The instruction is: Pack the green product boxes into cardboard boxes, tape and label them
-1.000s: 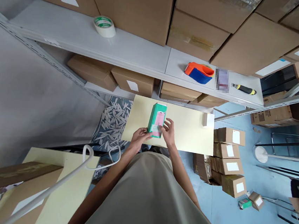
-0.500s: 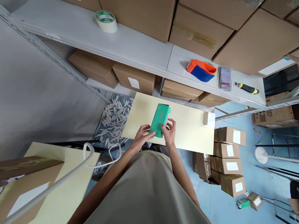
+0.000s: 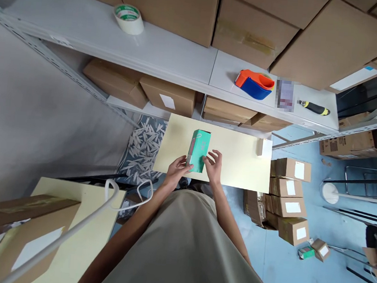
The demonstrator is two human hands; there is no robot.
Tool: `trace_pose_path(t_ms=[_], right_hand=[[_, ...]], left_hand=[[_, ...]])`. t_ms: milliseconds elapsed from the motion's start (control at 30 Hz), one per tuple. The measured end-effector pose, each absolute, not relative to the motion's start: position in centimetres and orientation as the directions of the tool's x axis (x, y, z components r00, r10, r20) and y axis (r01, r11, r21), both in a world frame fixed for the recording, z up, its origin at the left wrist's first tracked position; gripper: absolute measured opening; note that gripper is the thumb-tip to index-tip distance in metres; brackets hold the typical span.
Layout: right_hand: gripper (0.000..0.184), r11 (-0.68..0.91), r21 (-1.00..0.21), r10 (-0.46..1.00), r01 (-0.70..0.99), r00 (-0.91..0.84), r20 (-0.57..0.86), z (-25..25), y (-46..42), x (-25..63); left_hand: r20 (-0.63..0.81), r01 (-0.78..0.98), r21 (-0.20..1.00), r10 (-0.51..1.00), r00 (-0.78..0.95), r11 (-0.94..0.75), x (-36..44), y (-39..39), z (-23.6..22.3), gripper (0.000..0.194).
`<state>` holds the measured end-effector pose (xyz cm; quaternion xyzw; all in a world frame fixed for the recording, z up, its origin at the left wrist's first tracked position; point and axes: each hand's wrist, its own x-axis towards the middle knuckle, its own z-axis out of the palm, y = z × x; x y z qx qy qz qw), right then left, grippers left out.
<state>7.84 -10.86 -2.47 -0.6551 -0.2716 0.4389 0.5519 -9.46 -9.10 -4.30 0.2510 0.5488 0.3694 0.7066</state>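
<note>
A green cardboard carton [image 3: 200, 149] is held tilted over the cream tabletop [image 3: 236, 164], its narrow left side with a pinkish panel partly showing. My left hand [image 3: 176, 171] grips its lower left corner, thumb across the front and fingers along the side. At the carton's right edge is my right hand [image 3: 214, 167], its thumb tip touching or very close to the edge and its other fingers spread away from it. A small white box [image 3: 264, 148] stands at the tabletop's right end.
On the grey shelf [image 3: 177, 51] ahead lie a tape roll [image 3: 129, 19], an orange-and-blue tape dispenser [image 3: 254, 84] and a yellow-black utility knife [image 3: 314, 108]. Stacked brown boxes [image 3: 290, 187] stand right of the table. A white tubular bar [image 3: 76, 228] crosses the lower left.
The carton has turned so its left side shows instead of its right. My right fingers have come away from its side, while my left hand keeps its hold.
</note>
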Motion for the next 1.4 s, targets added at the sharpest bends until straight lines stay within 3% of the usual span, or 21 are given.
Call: trace_pose_path(t_ms=[200, 367, 633, 767, 967, 1167, 1267, 1400], right_hand=[[0.069, -0.213, -0.977, 0.844, -0.033, 0.498, -0.201, -1.5, -10.7, 6.2], [0.056, -0.205, -0.978, 0.805, -0.025, 0.565, -0.184, -1.7, -10.6, 6.4], [0.056, -0.206, -0.94, 0.807, -0.273, 0.495, -0.321, -2.0, -11.2, 7.7], [0.059, -0.225, -0.935, 0.838, -0.274, 0.435, -0.329, -1.8, -11.3, 8.1], [0.086, -0.196, -0.962, 0.84, -0.188, 0.474, -0.264, -1.0, -9.1, 11.3], [0.057, -0.164, -0.985, 0.883, -0.052, 0.438, -0.17, 0.5, -7.0, 14.1], [0.051, -0.084, -0.996, 0.898, 0.034, 0.435, -0.061, 2.0, -8.1, 13.3], [0.041, 0.093, -0.953, 0.925, 0.287, 0.33, 0.189, 4.6, -11.7, 10.7]], left_hand=[[-0.453, -0.04, 0.891, 0.892, 0.006, 0.452, -9.2, -9.4, -4.5, 0.089], [-0.393, -0.07, 0.914, 0.915, 0.095, 0.4, -9.1, -10.0, -3.5, 0.091], [-0.61, -0.314, 0.656, 0.727, 0.315, 0.686, -9.8, -10.1, -3.1, 0.07], [-0.597, -0.337, 0.654, 0.736, 0.32, 0.677, -9.6, -10.2, -3.0, 0.069], [-0.539, -0.242, 0.757, 0.789, 0.297, 0.608, -9.1, -10.1, -3.0, 0.074], [-0.46, -0.217, 0.813, 0.825, 0.328, 0.54, -8.6, -10.0, -3.3, 0.068], [-0.522, -0.279, 0.739, 0.782, 0.34, 0.614, -8.8, -9.5, -3.7, 0.069], [-0.57, -0.4, 0.644, 0.758, 0.318, 0.652, -9.3, -8.0, -4.3, 0.059]])
